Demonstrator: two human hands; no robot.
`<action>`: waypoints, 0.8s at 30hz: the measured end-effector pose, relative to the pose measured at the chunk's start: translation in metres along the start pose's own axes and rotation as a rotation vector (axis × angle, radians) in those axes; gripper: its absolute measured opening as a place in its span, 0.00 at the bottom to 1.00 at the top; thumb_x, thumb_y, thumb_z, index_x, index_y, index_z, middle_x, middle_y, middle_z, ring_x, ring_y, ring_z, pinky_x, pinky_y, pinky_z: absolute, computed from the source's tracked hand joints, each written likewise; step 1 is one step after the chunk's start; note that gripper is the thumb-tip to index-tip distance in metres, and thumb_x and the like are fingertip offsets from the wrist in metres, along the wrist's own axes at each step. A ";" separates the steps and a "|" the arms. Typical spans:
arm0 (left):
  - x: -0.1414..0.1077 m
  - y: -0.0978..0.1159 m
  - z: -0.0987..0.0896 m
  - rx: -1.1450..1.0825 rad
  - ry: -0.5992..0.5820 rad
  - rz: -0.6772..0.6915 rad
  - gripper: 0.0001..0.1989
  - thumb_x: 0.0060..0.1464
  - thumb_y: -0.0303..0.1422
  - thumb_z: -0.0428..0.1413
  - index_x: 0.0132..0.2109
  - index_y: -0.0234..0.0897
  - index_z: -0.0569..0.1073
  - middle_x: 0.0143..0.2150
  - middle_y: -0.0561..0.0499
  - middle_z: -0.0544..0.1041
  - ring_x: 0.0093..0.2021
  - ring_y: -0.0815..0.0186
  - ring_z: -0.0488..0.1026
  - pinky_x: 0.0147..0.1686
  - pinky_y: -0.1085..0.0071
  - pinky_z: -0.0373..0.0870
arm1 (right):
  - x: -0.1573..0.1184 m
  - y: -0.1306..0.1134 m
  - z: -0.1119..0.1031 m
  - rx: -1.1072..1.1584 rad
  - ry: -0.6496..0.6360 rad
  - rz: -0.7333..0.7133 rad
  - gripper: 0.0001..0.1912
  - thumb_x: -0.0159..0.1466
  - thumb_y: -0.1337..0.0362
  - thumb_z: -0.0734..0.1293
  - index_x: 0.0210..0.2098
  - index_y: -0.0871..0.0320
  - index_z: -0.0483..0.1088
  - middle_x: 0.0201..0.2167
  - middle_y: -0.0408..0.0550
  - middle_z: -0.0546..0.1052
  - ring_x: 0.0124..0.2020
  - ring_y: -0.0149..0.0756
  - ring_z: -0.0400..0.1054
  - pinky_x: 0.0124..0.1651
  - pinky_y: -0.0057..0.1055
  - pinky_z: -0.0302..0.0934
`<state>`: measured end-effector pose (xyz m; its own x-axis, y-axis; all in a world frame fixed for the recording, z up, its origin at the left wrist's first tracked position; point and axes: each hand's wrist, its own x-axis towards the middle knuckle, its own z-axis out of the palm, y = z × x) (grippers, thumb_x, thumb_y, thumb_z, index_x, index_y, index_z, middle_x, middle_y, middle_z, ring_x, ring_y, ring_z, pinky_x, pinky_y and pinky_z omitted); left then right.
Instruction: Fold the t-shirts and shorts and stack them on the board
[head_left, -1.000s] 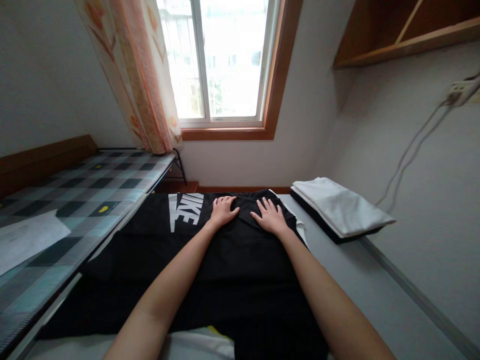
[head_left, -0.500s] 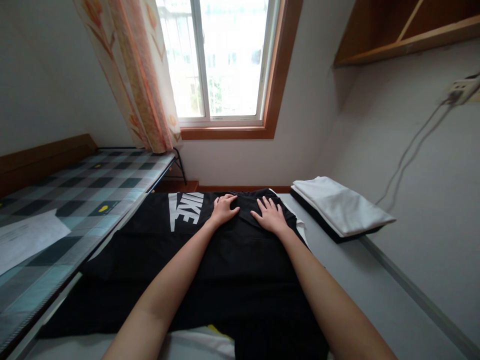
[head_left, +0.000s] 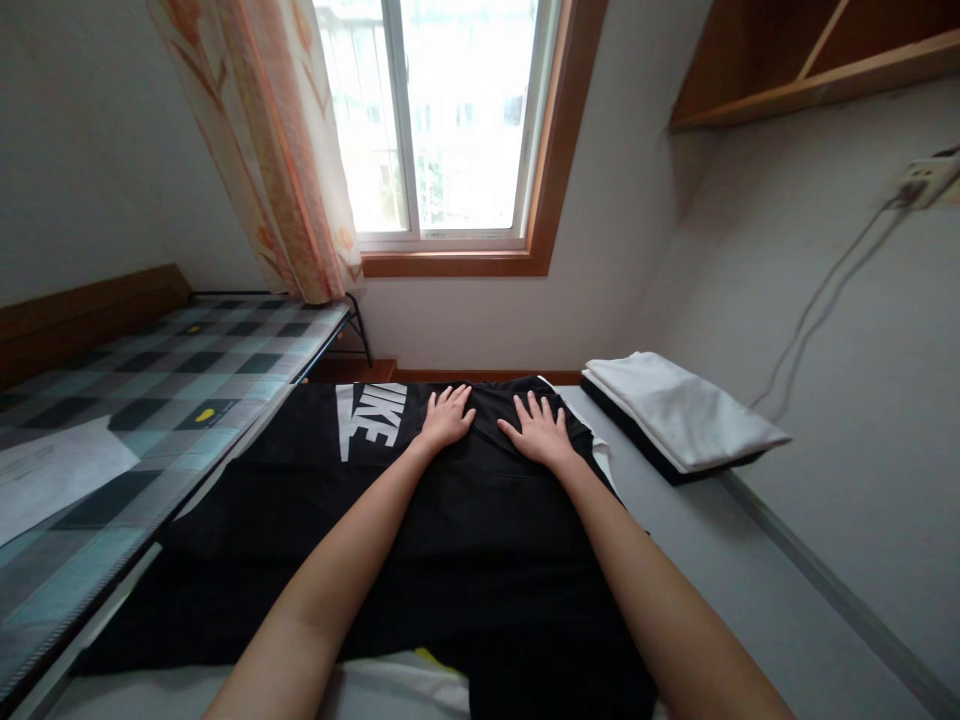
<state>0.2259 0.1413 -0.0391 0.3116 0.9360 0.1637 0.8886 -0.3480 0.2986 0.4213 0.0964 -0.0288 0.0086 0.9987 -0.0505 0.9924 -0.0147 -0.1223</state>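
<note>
A black garment with white NIKE lettering (head_left: 285,530) lies spread out before me; whether it is a shirt or shorts I cannot tell. My left hand (head_left: 445,418) rests palm down on its far part, just right of the letters, fingers stretched out. To the right, my right hand (head_left: 538,432) lies flat on the same cloth with its fingers spread. Small creases run through the fabric between both hands. White cloth with a yellow edge (head_left: 405,685) shows below the near side of the black garment, and white fabric also peeks out at its right edge.
Folded white and black clothes (head_left: 679,410) sit stacked on the right of the pale surface (head_left: 750,590). At left stands a bed with a checked cover (head_left: 247,365), a paper sheet (head_left: 60,475) on it. A wall shelf (head_left: 817,75) hangs upper right, above a cord (head_left: 802,320).
My left hand has flattened and shifted slightly left, its fingers now pointing more forward. My right hand has barely moved. The black garment lies as before.
</note>
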 end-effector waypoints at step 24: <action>-0.004 0.002 -0.011 -0.026 0.250 0.014 0.18 0.64 0.38 0.45 0.57 0.45 0.71 0.60 0.48 0.70 0.62 0.58 0.61 0.65 0.54 0.48 | -0.005 -0.020 0.003 0.004 -0.028 -0.080 0.44 0.65 0.37 0.43 0.71 0.56 0.42 0.72 0.51 0.38 0.71 0.50 0.30 0.68 0.54 0.26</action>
<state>0.2232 0.1363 -0.0291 0.2285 0.8902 0.3942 0.8747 -0.3655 0.3182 0.4012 0.0913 -0.0290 -0.0744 0.9949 -0.0677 0.9892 0.0651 -0.1311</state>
